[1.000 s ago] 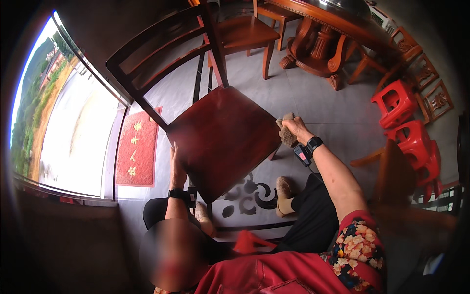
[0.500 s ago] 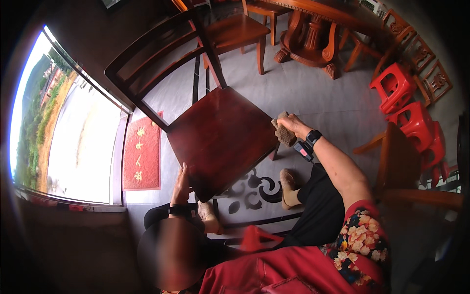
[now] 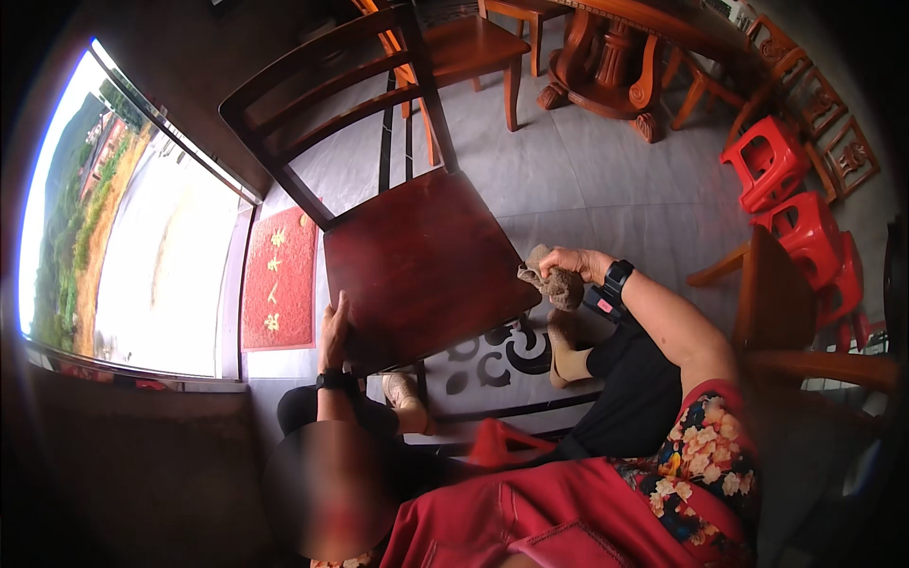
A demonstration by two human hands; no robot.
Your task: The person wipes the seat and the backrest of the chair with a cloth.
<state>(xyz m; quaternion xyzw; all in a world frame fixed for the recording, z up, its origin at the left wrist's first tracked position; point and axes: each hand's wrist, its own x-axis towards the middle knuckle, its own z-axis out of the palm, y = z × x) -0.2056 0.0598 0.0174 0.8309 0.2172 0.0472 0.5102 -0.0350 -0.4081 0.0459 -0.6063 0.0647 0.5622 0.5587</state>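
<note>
While gold characters point(image 3: 276, 264) mark a red mat point(image 3: 296, 289), right fingers point(image 3: 561, 258) clutch brown cloth point(image 3: 566, 290), left fingers point(image 3: 339, 310) extended at chair point(image 3: 417, 256)

My bare left hand point(image 3: 333, 333): fingers extended, pointing forward. My bare right hand point(image 3: 579, 264): fingers curled closed, bare forearm point(image 3: 666, 320) angled inward.

The dark chair point(image 3: 426, 256) is of smooth, glossy wood. At its right corner, the brown cloth point(image 3: 566, 290) looks matt and rough, like towelling. Beyond the chair, the carved table base point(image 3: 617, 62) is varnished wood; to the chair's right, the red stools point(image 3: 769, 195) are shiny plastic. Left of the chair, the red mat point(image 3: 294, 308) seems coarse fibre, though blur hides detail.
</note>
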